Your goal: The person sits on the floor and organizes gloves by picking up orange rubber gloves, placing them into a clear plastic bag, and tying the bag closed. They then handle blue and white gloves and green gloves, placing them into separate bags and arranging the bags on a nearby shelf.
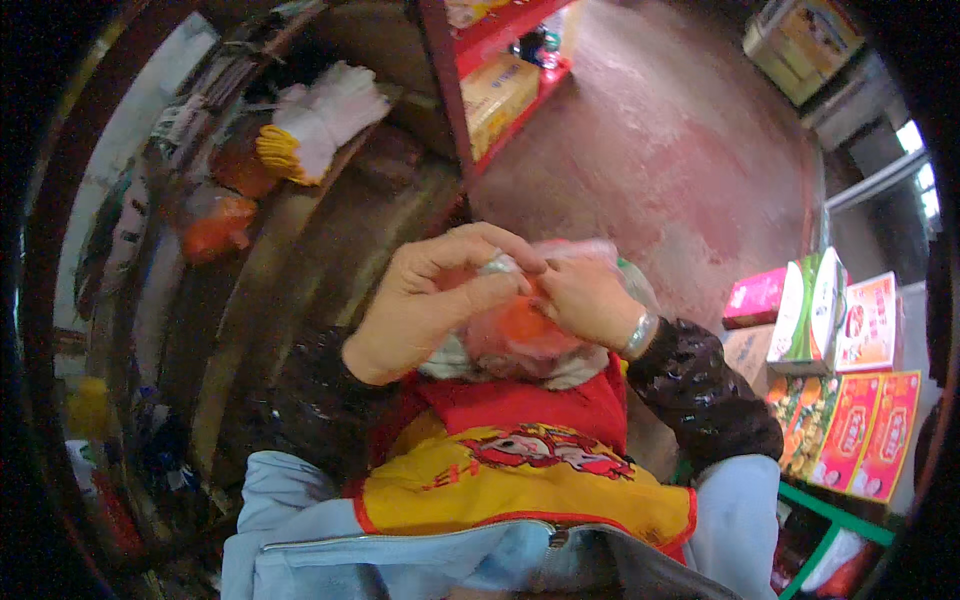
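A clear plastic bag with something orange inside rests over my lap, on whitish cloth-like material that sticks out beneath it. My left hand pinches a whitish, crumpled bit of plastic between thumb and forefinger at the bag's top. Against it, my right hand, with a metal band at the wrist, grips the bag with curled fingers. Its fingertips are partly hidden, and blur keeps the bag's contents from being told exactly. A yellow and red apron covers my lap.
Wooden shelving at left holds a bundle of white gloves with yellow cuffs and orange bagged goods. Ahead stands a red shelf with a carton. At right are a green-white box, red printed packages and a green metal frame.
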Tool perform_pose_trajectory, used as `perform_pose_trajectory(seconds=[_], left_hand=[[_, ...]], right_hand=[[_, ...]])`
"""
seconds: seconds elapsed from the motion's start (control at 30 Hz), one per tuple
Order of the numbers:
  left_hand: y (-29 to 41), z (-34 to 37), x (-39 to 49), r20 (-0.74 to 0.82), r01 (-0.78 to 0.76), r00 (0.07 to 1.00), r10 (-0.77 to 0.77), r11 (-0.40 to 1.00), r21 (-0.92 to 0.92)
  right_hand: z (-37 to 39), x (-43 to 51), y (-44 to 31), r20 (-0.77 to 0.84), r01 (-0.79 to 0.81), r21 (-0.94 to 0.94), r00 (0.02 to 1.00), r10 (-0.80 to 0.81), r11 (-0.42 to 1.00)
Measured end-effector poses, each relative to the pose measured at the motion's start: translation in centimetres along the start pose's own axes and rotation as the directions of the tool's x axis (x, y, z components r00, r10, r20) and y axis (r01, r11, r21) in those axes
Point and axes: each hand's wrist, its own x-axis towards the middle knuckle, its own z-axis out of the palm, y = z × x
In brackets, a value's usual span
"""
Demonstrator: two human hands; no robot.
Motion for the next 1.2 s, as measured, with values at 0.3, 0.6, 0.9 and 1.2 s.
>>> perform_pose_trajectory(seconds=[0.3, 0.6, 0.9, 1.2], left_hand=[[-1.4, 0.2, 0.5, -0.03, 0.122, 0.992, -0.123, 0.992, -0.026], [-6.4, -1.7, 1.6, 0.114, -0.025, 0.993, 0.022, 0.999, 0.024], [-7.1, 1.0, 4.3, 0.45, -0.292, 0.88, 0.152, 0.921, 0.259], [-10.2, 1.3, 5.3, 0.432, -0.289, 0.894, 0.117, 0.888, 0.358]], right_hand=[[3.2, -1.4, 2.6, 0.193, -0.215, 0.061, 0.961, 0.2, 0.975], [-8.9, -3.6, -1.8, -0.079, 0.0, 0.383, 0.996, 0.033, 0.924], [-11.7, -0.7, -5.6, -0.212, 0.233, 0.372, 0.964, -0.162, 0.899], [-8.9, -2.5, -3.1, -0.329, 0.005, 0.39, 0.935, 0.135, 0.921]])
